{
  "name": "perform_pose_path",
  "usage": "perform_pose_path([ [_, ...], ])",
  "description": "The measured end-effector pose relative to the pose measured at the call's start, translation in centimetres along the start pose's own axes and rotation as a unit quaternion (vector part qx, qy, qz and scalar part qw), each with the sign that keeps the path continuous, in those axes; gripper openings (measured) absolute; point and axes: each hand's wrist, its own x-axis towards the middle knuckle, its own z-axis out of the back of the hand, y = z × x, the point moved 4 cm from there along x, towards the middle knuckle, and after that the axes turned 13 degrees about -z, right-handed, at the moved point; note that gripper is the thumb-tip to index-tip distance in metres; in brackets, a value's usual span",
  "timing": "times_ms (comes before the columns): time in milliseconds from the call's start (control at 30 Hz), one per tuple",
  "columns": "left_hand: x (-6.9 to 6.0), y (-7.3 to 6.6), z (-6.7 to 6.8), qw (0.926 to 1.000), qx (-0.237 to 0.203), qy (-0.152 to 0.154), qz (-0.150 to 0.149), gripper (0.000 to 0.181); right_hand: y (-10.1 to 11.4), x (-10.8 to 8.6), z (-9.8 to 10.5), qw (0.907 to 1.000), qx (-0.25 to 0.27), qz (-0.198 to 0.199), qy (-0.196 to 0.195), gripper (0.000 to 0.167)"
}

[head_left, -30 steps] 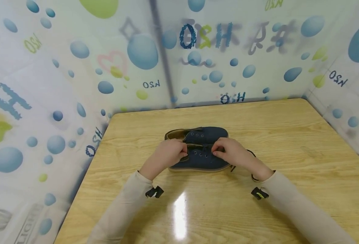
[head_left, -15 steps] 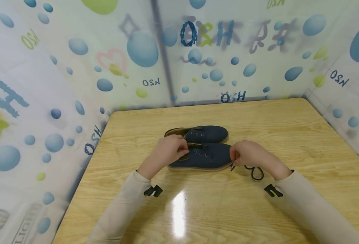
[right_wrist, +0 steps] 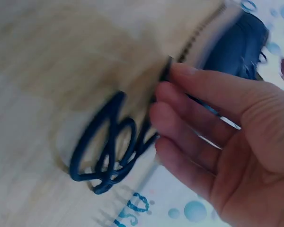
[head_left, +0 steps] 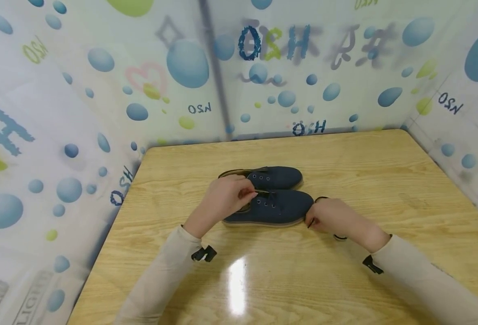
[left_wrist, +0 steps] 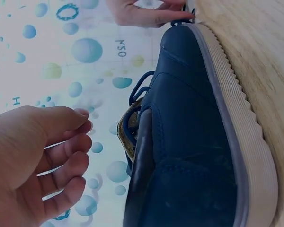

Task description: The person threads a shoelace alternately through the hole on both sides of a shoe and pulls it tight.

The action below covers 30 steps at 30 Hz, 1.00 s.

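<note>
Two navy shoes lie side by side, toes to the right: the far shoe [head_left: 281,177] and the near shoe [head_left: 291,206]. My left hand [head_left: 226,196] hovers at the near shoe's opening; in the left wrist view its curled fingers [left_wrist: 68,165] hold nothing, apart from the shoe [left_wrist: 189,132]. Beyond the near shoe's toe, my right hand [head_left: 340,219] pinches a dark shoelace between thumb and fingers. The right wrist view shows the bunched lace [right_wrist: 109,146] hanging in loops beside the right hand [right_wrist: 227,127].
The shoes stand on a light wooden table [head_left: 287,271]. A wall covering [head_left: 141,67] with blue and green drops surrounds its back and sides.
My right hand has moved right from the near shoe's eyelets to beyond its toe and taken hold of the lace. The left hand has shifted slightly up over the shoe opening.
</note>
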Motion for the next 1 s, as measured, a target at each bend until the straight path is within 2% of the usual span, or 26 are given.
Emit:
perform_pose_path([
  [100, 0.3, 0.2, 0.3, 1.0, -0.002, 0.001, 0.009, 0.006, 0.6, -0.2, -0.5, 0.9968, -0.029, 0.038, -0.063, 0.016],
  [200, 0.8, 0.6, 0.7, 0.9997, -0.002, -0.002, 0.023, 0.007, 1.0, -0.1, -0.9, 0.9917, -0.052, 0.06, -0.101, 0.036],
  [300, 1.2, 1.0, 0.9, 0.9994, 0.0, -0.003, 0.034, 0.009, 1.1, -0.1, -1.2, 0.9896, -0.065, 0.069, -0.109, 0.046],
  [433, 1.7, 1.7, 0.6, 0.9989, 0.003, 0.005, 0.047, 0.01, 1.0, -0.1, -1.2, 0.9913, -0.068, 0.072, -0.087, 0.037],
  [567, 2.1, 2.2, -0.2, 0.9983, -0.015, 0.019, 0.054, 0.01, 0.7, 0.2, -0.3, 0.997, -0.014, 0.059, -0.048, 0.018],
  [633, 2.4, 2.5, -0.8, 0.9974, -0.032, 0.032, 0.056, 0.013, 0.6, 0.4, 0.7, 0.9974, 0.026, 0.048, -0.047, 0.014],
  [800, 2.7, 3.0, -2.5, 0.9932, -0.066, 0.071, 0.064, 0.019, 0.9, 1.1, 3.5, 0.9874, 0.105, 0.045, -0.11, 0.012],
  [900, 2.9, 3.2, -3.0, 0.9921, -0.08, 0.073, 0.063, 0.019, 1.4, 2.0, 4.9, 0.9783, 0.142, 0.035, -0.147, 0.01],
  [1000, 3.3, 3.2, -3.4, 0.9897, -0.107, 0.074, 0.059, 0.021, 1.9, 3.3, 6.1, 0.9688, 0.18, 0.006, -0.17, 0.004],
])
